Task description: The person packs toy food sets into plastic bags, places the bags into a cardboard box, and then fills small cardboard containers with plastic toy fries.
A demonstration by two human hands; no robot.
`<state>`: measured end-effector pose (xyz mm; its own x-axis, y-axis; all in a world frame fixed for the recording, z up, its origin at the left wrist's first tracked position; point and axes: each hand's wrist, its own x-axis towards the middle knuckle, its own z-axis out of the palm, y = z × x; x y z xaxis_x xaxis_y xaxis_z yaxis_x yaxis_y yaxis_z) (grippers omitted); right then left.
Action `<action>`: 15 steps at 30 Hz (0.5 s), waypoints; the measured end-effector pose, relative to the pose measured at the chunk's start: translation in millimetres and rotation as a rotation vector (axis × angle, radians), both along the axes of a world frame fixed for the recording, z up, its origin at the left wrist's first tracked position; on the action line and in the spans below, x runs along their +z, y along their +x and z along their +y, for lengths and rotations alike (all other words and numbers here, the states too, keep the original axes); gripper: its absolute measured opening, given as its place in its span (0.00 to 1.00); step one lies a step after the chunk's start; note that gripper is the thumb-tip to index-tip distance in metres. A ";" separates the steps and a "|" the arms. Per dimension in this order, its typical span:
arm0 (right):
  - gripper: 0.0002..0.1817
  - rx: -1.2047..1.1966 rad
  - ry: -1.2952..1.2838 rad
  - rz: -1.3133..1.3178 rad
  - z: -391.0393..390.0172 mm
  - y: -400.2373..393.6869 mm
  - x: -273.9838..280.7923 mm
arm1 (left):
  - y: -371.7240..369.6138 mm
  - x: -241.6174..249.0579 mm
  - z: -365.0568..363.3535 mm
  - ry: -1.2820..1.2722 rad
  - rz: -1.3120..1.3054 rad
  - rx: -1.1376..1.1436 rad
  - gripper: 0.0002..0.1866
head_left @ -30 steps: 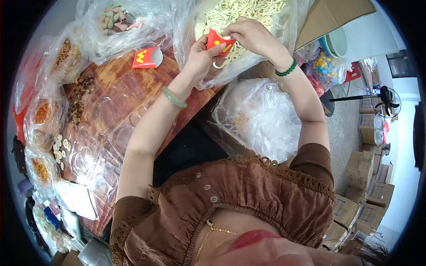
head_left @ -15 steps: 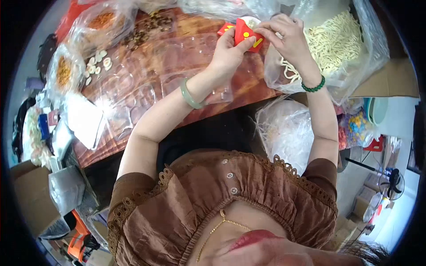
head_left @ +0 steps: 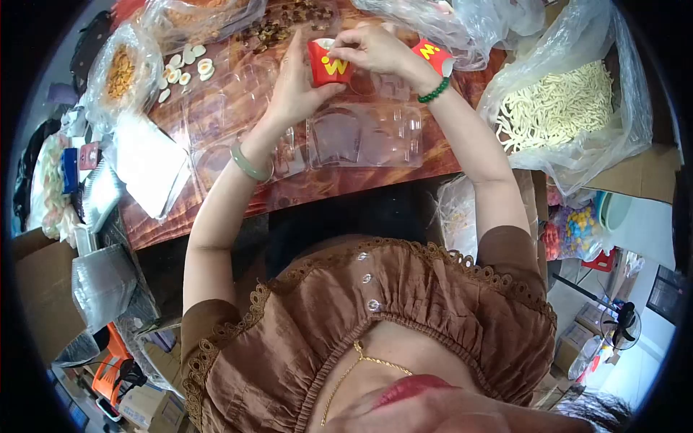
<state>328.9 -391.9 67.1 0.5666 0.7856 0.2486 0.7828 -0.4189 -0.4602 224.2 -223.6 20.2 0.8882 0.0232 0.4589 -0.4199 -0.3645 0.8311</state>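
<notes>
A small red fry box (head_left: 332, 66) with a yellow mark and a whitish top stands over the clear plastic moulds on the table. My left hand (head_left: 297, 83) is around its left side, fingers stretched out along it and the thumb at its bottom edge. My right hand (head_left: 375, 49) reaches in from the right, its fingers pinched at the box's upper edge. Beyond my right wrist lies a second red fry box (head_left: 433, 56). In front of both hands sits a clear plastic tray (head_left: 367, 136) with shaped hollows.
An open bag of pale, stick-shaped pieces (head_left: 556, 108) is at right. At left are a bag of orange bits (head_left: 124, 72), white oval slices with yellowish centres (head_left: 173, 74) and white sheets (head_left: 150, 166). Dark brown bits (head_left: 289, 20) lie at the back of the wooden table (head_left: 216, 213).
Both hands have moved left with the red fry box. My left fingers have straightened out. The second red box now shows right of my right hand, and the view has shifted.
</notes>
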 end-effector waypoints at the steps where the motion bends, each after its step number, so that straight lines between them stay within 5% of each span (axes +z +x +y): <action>1: 0.11 -0.012 -0.069 0.038 7.8 0.3 -7.1 | -2.2 -1.5 13.0 0.337 0.050 0.126 0.58; 6: 0.15 -0.139 -0.316 0.058 33.3 -0.7 -29.6 | 9.4 -12.4 13.5 0.551 0.059 0.084 0.57; 9: 0.16 -0.127 -0.026 -0.203 16.1 -5.9 -35.2 | 16.8 -16.8 3.1 0.634 -0.002 0.097 0.54; 12: 0.13 -0.237 0.340 0.012 -39.0 -11.3 -21.5 | 26.7 -24.0 -5.6 0.662 -0.029 0.126 0.51; 15: 0.12 -0.551 0.254 -0.059 -116.2 -22.9 -5.7 | 29.3 -8.4 -24.7 0.658 0.037 0.204 0.47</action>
<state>305.9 -508.1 61.3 0.8522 0.2931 0.4334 0.5096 -0.6525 -0.5609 253.5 -248.2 11.8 0.9108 -0.0813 0.4048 -0.2650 -0.8668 0.4224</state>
